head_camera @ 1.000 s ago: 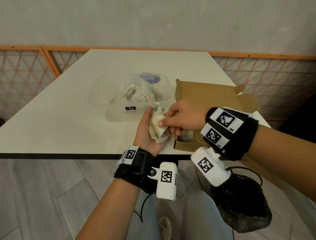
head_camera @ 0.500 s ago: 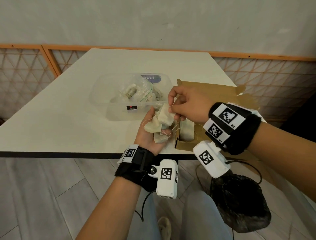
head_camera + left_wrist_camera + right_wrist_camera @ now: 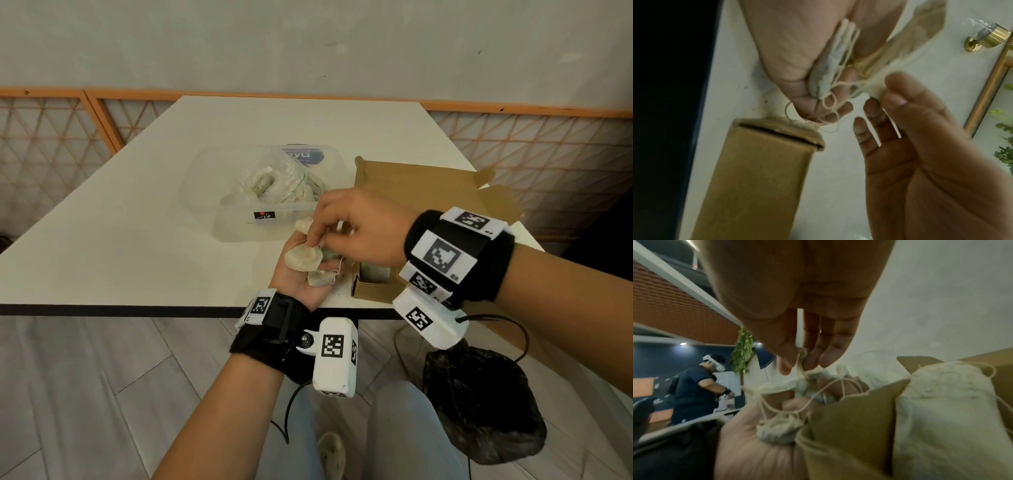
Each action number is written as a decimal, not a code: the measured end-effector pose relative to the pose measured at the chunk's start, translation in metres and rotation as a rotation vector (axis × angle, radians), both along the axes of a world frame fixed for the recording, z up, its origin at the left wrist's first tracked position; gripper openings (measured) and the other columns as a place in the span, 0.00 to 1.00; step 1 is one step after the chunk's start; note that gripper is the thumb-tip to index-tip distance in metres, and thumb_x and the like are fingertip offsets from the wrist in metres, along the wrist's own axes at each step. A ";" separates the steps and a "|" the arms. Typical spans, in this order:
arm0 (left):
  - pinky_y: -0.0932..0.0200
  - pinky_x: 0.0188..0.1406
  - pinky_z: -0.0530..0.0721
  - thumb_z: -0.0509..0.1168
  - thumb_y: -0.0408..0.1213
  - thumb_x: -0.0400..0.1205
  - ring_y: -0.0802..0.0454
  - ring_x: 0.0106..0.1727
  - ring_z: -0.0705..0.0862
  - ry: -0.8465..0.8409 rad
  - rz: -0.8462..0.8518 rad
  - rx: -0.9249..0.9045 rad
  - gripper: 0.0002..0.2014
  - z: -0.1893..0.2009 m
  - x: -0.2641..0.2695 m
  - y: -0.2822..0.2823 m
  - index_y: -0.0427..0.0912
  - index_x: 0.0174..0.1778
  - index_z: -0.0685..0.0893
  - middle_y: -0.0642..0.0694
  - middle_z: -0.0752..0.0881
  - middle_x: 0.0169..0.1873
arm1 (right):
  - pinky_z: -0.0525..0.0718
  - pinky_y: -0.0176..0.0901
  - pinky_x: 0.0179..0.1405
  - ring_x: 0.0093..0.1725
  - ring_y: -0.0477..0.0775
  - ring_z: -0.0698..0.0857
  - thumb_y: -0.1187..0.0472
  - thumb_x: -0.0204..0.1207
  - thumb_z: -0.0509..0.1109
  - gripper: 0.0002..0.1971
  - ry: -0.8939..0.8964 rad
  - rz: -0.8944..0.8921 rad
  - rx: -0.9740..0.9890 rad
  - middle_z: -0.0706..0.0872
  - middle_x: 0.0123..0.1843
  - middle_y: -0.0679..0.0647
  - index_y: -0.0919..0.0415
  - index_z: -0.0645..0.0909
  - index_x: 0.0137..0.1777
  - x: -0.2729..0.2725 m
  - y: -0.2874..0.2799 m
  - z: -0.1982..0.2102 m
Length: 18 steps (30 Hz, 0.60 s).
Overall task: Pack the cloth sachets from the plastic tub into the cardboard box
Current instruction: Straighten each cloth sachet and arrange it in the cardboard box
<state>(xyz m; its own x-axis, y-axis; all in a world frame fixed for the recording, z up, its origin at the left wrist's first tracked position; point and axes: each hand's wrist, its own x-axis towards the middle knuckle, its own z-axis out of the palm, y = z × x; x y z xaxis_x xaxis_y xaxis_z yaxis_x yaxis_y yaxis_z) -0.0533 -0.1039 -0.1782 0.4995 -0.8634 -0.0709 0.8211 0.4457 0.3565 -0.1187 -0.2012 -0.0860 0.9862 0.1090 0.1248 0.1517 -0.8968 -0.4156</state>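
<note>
My left hand (image 3: pixel 299 291) lies palm up at the table's near edge, fingers curled round several cream cloth sachets (image 3: pixel 303 258) with loose strings. My right hand (image 3: pixel 356 226) reaches over it, and its thumb and fingertips pinch the gathered top of one sachet (image 3: pixel 797 382). The clear plastic tub (image 3: pixel 239 231) just beyond holds more sachets (image 3: pixel 260 181) and a plastic bag. The open cardboard box (image 3: pixel 371 293) stands to the right of my left hand. One sachet (image 3: pixel 375 270) lies inside it, large in the right wrist view (image 3: pixel 941 402).
The white table (image 3: pixel 137 240) ends in a dark front edge (image 3: pixel 137 310) under my left wrist. The box's lid flap (image 3: pixel 411 185) lies open behind. A black bag (image 3: pixel 479 404) sits on the floor at the right. Another person (image 3: pixel 692 386) stands far off.
My right hand rose from my left palm towards the tub, tugging a sachet, then dropped back onto the sachets in that palm. A sachet now shows inside the box. My left hand barely moved.
</note>
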 end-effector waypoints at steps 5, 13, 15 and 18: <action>0.81 0.37 0.77 0.65 0.08 0.67 0.82 0.36 0.81 -0.141 0.101 0.137 0.19 0.001 -0.007 0.008 0.32 0.45 0.73 0.52 0.76 0.35 | 0.74 0.34 0.48 0.49 0.44 0.74 0.47 0.67 0.77 0.20 0.125 0.061 -0.205 0.75 0.52 0.48 0.57 0.82 0.55 0.000 0.011 -0.008; 0.70 0.30 0.84 0.45 0.23 0.86 0.65 0.28 0.85 -0.179 0.248 0.212 0.16 -0.005 -0.007 -0.007 0.43 0.40 0.72 0.47 0.81 0.32 | 0.74 0.39 0.49 0.47 0.48 0.76 0.53 0.78 0.66 0.12 0.014 0.088 -0.248 0.79 0.51 0.52 0.61 0.82 0.52 0.004 0.017 -0.008; 0.67 0.35 0.85 0.52 0.25 0.82 0.63 0.37 0.86 -0.158 0.237 0.200 0.10 0.001 -0.006 -0.009 0.44 0.43 0.74 0.46 0.81 0.39 | 0.72 0.33 0.42 0.45 0.47 0.76 0.55 0.79 0.66 0.11 -0.004 0.043 -0.171 0.81 0.48 0.52 0.61 0.83 0.51 0.003 0.016 -0.004; 0.67 0.18 0.75 0.58 0.41 0.79 0.55 0.28 0.82 0.014 0.116 0.114 0.12 0.005 -0.002 -0.009 0.42 0.43 0.86 0.47 0.84 0.32 | 0.77 0.32 0.40 0.41 0.46 0.81 0.55 0.74 0.72 0.08 0.007 -0.137 0.053 0.84 0.42 0.49 0.59 0.84 0.47 0.000 0.003 0.010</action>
<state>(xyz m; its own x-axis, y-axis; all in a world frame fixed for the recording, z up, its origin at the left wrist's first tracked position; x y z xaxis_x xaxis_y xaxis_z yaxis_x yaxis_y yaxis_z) -0.0553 -0.1133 -0.1730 0.5940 -0.7857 -0.1726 0.7715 0.4957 0.3988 -0.1182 -0.1981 -0.0762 0.9922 -0.0335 0.1197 0.0260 -0.8858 -0.4632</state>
